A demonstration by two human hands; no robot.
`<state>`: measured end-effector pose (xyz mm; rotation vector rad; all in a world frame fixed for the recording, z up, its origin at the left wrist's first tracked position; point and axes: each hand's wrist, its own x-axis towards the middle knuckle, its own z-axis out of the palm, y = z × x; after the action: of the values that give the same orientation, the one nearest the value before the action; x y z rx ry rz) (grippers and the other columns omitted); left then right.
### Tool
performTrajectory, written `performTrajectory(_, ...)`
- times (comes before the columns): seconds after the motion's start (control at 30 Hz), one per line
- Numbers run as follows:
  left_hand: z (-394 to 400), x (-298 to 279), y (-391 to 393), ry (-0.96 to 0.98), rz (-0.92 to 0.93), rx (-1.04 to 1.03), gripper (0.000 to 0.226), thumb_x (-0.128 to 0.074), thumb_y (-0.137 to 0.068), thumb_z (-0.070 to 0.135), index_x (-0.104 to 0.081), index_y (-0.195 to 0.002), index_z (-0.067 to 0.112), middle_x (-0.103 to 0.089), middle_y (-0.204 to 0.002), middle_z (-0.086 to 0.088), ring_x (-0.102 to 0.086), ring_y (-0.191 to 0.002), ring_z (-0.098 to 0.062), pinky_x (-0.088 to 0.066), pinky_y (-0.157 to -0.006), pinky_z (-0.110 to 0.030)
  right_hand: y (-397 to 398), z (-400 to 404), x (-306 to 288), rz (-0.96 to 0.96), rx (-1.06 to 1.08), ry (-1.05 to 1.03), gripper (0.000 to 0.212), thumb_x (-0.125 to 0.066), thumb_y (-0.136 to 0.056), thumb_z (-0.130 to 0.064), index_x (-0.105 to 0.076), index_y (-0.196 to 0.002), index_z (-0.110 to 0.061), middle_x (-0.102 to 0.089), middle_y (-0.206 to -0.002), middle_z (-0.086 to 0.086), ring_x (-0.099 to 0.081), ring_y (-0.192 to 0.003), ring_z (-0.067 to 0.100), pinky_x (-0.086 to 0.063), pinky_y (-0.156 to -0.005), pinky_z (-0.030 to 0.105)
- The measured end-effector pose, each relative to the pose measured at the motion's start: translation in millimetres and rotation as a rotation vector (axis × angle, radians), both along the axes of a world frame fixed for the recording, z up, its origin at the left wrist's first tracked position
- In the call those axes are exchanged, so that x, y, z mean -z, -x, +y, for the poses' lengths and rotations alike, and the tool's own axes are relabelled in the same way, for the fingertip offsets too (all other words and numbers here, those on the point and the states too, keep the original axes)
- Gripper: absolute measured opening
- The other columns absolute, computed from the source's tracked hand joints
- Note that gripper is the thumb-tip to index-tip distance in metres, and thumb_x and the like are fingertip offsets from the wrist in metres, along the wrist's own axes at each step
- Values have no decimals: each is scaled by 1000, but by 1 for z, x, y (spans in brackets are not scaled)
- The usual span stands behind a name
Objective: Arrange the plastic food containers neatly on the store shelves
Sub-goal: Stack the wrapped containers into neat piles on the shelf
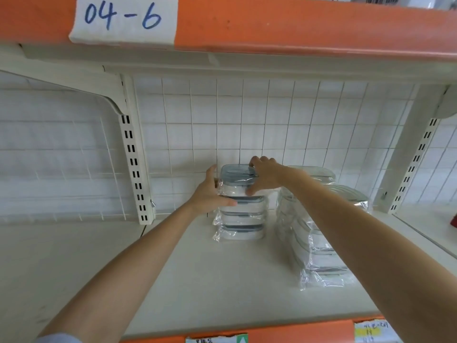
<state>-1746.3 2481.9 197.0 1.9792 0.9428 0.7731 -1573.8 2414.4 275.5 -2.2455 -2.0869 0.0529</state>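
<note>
- Head view, only one on hand. A white shelf filled the lower half of the frame; wire grid backing ran across the middle; an orange rail with a handwritten label "04-6" sat at upper left.
- A stack of wrapped containers, four high as far as could be counted, stood at frame centre against the grid. White bodies, grey lids, each in clear film.
- The top container sat on that stack, roughly square with those below.
- Left hand was at the stack's left side, fingers mostly straight along the top container's flank, thumb curled across its front edge.
- Right hand lay over the top container's right end, fingers curled over the far lid edge, thumb down on the near face: a grip from above.
- Taller stacks stood just beside, at right of centre, partly hidden behind the right forearm; count unclear.
- Paper tags showed on the orange lip at the bottom edge, writing too small to read.
- Judgement: the step in hand looked like seating and squaring the top container on the centre stack. Next move would call for nudging edges flush with those beneath, then letting go gently, since the slick film could let it slide.
</note>
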Motion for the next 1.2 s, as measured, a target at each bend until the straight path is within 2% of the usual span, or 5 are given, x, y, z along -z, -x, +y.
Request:
performTrajectory(0.23,3,1,-11,-76,-25,-61,104,-86,-65,21,-21,-146,22,-47,-117,10,-46,-105,-6,-35,-84,-16,-6,0,1,-17,-1,-16,78,-75,-72,-47,-36,-129,-11,-44,-121,11,-34,-107,23,-41,-90,42)
performTrajectory(0.5,-4,6,-2,-43,-26,-126,117,-89,-62,27,-11,-149,24,-46,-120,4,-50,-106,-12,-38,-89,-23,-4,4,0,-44,-41,-17,71,-71,-77,-45,-35,-134,-20,-51,-117,10,-39,-101,23,-42,-90,40)
performTrajectory(0.67,-19,4,-3,-52,1,-128,92,-83,-71,26,-26,-144,19,-43,-118,11,-45,-108,-7,-35,-88,-21,-1,-4,5,-170,-34,-13,62,-57,-87,-47,-35,-135,-16,-54,-119,11,-49,-107,29,-44,-95,45)
performTrajectory(1.0,-49,-3,54,-212,350,-215,41,-67,-86,25,-55,-121,9,-56,-114,-4,-56,-104,-18,-38,-78,-21,45,-40,6,-302,-168,-350,43,-54,-91,-24,-45,-131,-12,-48,-129,6,-41,-122,24,-36,-96,36)
performTrajectory(1.2,-78,9,105,-346,729,-116,34,-61,-89,29,-58,-118,13,-58,-118,-5,-55,-110,-21,-45,-91,-32,90,-82,39,-124,-427,-134,42,-54,-91,-24,-48,-131,-15,-48,-129,6,-48,-119,25,-41,-90,34)
